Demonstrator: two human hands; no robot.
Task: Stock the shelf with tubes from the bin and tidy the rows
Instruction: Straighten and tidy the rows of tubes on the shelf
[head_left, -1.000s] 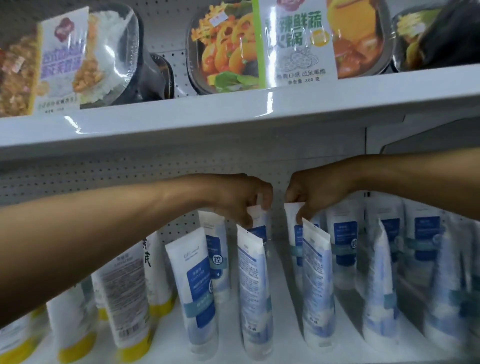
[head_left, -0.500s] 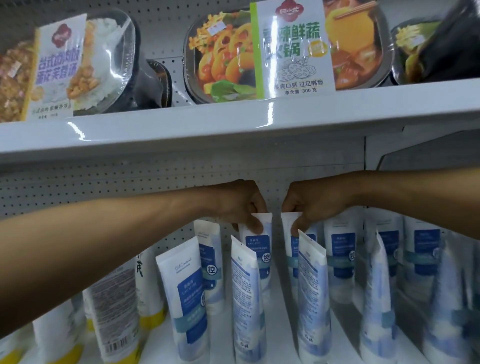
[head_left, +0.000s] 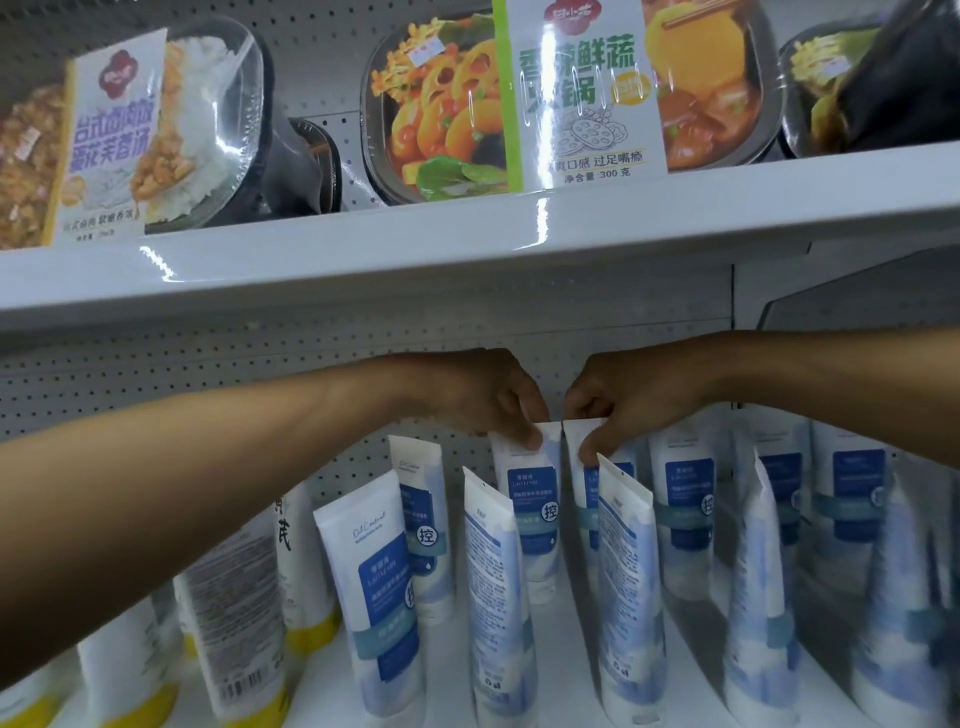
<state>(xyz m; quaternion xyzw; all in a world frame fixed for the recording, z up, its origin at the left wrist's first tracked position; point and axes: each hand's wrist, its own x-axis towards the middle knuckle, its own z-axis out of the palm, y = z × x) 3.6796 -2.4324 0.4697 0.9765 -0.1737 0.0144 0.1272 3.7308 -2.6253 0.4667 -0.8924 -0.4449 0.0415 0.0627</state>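
Several white tubes with blue labels stand cap-down in rows on the lower white shelf (head_left: 691, 670). My left hand (head_left: 483, 397) pinches the flat top of a rear tube (head_left: 530, 499) in the middle row. Right beside it, my right hand (head_left: 618, 405) pinches the top of the neighbouring rear tube (head_left: 584, 452), whose body is mostly hidden behind a front tube (head_left: 626, 587). The two pinched tubes stand upright, their tops nearly touching. No bin is in view.
White tubes with yellow caps (head_left: 234, 634) stand at the left under my forearm. The upper shelf edge (head_left: 467, 244) hangs just above my hands and carries packaged ready meals (head_left: 498, 98). A perforated back panel (head_left: 156, 379) closes the rear.
Both hands have stayed on the two rear tubes. The left tube has turned upright and moved closer to the right one. The camera has tilted up slightly.
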